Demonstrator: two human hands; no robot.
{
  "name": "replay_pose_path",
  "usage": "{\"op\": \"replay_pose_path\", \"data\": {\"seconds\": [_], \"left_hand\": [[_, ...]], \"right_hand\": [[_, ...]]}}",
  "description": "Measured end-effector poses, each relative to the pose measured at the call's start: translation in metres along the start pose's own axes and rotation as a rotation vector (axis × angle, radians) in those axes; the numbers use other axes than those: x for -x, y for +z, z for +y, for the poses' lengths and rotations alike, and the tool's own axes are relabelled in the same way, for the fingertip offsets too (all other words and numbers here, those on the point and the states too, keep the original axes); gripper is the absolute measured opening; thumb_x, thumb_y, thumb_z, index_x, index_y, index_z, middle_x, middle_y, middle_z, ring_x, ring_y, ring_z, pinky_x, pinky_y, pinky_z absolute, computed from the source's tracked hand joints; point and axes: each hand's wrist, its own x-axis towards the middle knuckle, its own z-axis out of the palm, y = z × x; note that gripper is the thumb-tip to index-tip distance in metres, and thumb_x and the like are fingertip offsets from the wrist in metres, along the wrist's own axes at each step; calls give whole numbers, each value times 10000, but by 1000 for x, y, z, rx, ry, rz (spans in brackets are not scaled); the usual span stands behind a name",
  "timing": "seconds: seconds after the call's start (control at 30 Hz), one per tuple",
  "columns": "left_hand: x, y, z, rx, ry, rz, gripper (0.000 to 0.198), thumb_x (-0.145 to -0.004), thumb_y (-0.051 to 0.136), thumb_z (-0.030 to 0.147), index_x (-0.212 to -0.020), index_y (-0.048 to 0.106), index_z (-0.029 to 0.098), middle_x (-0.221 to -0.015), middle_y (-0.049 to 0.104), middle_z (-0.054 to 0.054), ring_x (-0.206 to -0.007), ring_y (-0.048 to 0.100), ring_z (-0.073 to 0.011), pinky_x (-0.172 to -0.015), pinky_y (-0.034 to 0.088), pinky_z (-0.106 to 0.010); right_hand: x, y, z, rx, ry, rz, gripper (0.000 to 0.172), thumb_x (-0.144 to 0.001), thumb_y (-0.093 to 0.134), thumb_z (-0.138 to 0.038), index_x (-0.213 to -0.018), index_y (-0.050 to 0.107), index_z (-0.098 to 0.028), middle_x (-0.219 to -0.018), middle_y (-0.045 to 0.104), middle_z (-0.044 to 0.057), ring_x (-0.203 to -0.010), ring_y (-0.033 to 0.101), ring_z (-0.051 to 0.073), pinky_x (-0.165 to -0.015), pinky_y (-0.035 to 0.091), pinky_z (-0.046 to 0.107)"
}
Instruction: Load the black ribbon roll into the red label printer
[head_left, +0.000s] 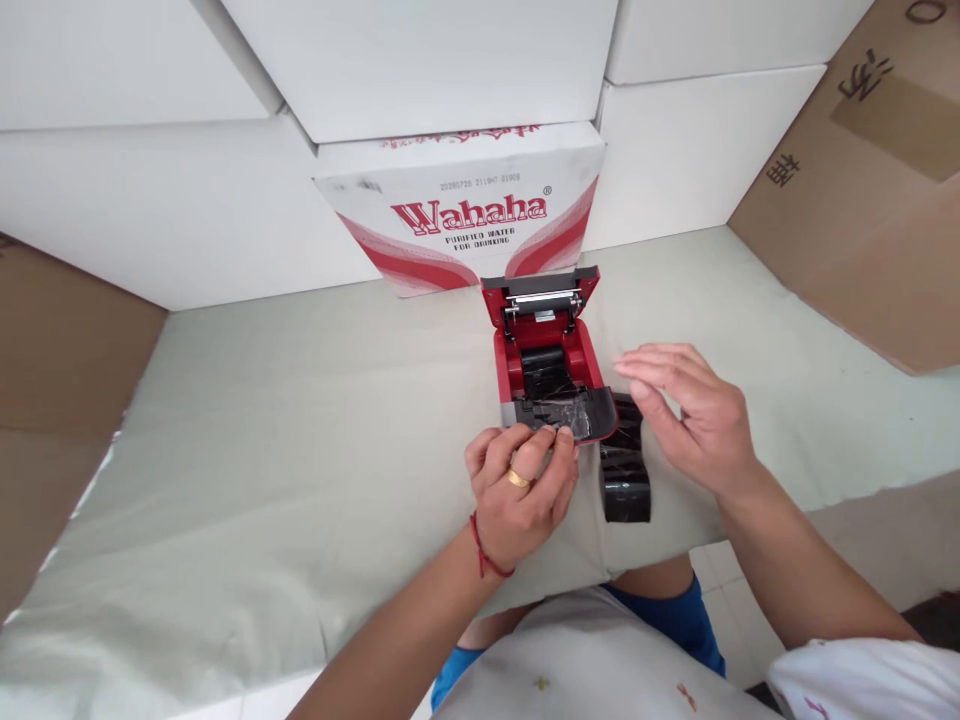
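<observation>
A small red-and-black label printer (507,365) stands on the cloth with its lid (541,300) tipped back. Inside lies a roll of glossy black film (544,370), and a wrinkled stretch of it spreads forward over the front part. My left hand (525,485), wearing a ring and a red cord, has its fingers curled at the front edge, on the film there; its thumb is hidden. A second length of black film (626,490) lies beside the printer's front right corner. Just right of it, my right hand (694,410) hovers with fingers stretched out and nothing visible in it.
Behind the printer stands a Wahaha water carton (472,215), against stacked white boxes (420,60). Brown cardboard boxes flank the table at left (67,400) and right (862,220). A pale green cloth (337,420) covers the tabletop; its front edge is close to my body.
</observation>
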Motion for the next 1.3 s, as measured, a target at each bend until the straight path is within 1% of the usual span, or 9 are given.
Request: {"op": "replay_pose_path", "data": {"seconds": [0.13,0.27,0.33,0.4,0.57,0.77,0.9,1.03,1.3], "left_hand": [[1,-1,-1,16,29,-3,317,-914,778,67,-1170,787,253,-956,807,-33,-971,699,-206,-971,481,-404],[4,-2,1,-22,27,-39,277,-937,754,101,-1174,806,234,-960,776,-54,-991,677,-215,-1004,473,-407],[6,-2,2,-48,34,-51,297,-944,757,127,-1205,818,255,-965,761,-55,-1003,667,-216,-1020,466,-405],[6,-2,2,-67,35,-57,323,-940,773,151,-1226,823,292,-973,751,-50,-1023,663,-216,-1038,459,-402],[5,-1,4,-80,35,-33,262,-940,784,148,-1150,835,295,-973,740,-50,-1064,650,-218,-1055,458,-401],[6,2,4,-98,45,4,285,-937,756,121,-1164,824,280,-980,772,-60,-1123,657,-242,-1074,456,-411],[7,1,0,-56,47,-28,352,-934,756,166,-1268,813,264,-1014,793,-63,-1127,693,-248,-1069,452,-415],[6,0,0,-96,40,-16,265,-960,724,160,-1181,838,250,-971,769,-70,-1052,667,-233,-1011,463,-403],[2,-3,1,-75,94,-16,255,-934,726,74,-1150,817,175,-893,741,-48,-957,684,-201,-931,453,-382]], "right_hand": [[-36,8,15,86,32,56,377,-1135,523,-358,-1427,752,-289,-1419,800,100,-1357,725,304,-1190,566,550],[-77,22,24,77,39,12,558,-1154,457,-451,-1661,557,-240,-1709,588,120,-1549,582,298,-1262,505,534],[-89,28,22,41,35,-52,560,-1162,439,-466,-1665,557,-249,-1696,605,112,-1542,589,287,-1271,494,524],[-92,31,16,-5,-6,-105,499,-1164,447,-459,-1574,659,-270,-1570,716,97,-1495,630,281,-1273,491,524],[-70,25,-5,3,-28,-81,400,-1150,480,-384,-1360,809,-302,-1302,843,71,-1334,720,286,-1209,549,529],[-49,18,-6,79,-49,-75,351,-1117,555,-323,-1375,788,-274,-1580,676,142,-1267,717,306,-1139,591,545],[-45,19,-3,131,-108,-132,337,-1118,546,-250,-1344,797,-251,-1450,736,140,-1211,694,304,-1085,600,537],[-32,24,-5,133,-140,-208,343,-1113,550,-192,-1335,804,-253,-1282,789,117,-1130,675,296,-988,621,502],[-6,28,-8,154,-220,-190,321,-1132,608,-250,-1362,766,-92,-1281,803,171,-1156,681,289,-997,652,467]]}}
